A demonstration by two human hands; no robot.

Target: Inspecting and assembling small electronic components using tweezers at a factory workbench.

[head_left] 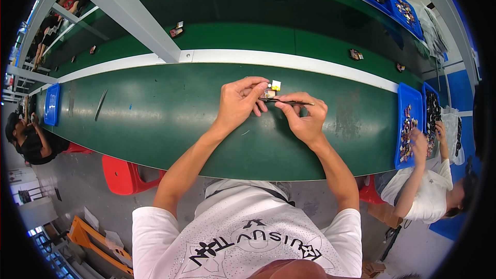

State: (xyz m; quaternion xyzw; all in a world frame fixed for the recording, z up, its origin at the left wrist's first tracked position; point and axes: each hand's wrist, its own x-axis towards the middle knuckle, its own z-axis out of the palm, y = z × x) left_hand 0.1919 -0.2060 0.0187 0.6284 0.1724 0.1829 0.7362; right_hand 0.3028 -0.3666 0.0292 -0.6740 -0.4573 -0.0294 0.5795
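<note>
Component [272, 92], small, with a white block, a yellow patch and a tan part; held above the tabletop [170, 103], about midway between its left and right ends and nearer the far edge than the near one; left hand [238, 101], closed in a pinch, thumb and fingertips gripping the component from its left side; right hand [306, 116], closed, thumb and fingers gripping a slim dark tool [304, 103], held nearly level, its left end at the component's lower side; whether tip and component touch, cannot be told.

Tabletop, green, worn in patches; pale thread [245, 133], lying between the hands and the near edge; slender metal implement [101, 105], lying slantwise toward the left end, well apart from the hands; blue tray [51, 104], at the left end; larger tray [408, 93], also blue, at the right end, strewn with many small multicoloured pieces; beside it a bin with black pieces [433, 113].

White rail [289, 61], along the far edge; beyond it, a green surface [258, 39] bearing scattered small clusters; co-worker in white [421, 191], past the near right corner, one hand over the larger tray; red stool [124, 175], below the near edge, left of the person.
</note>
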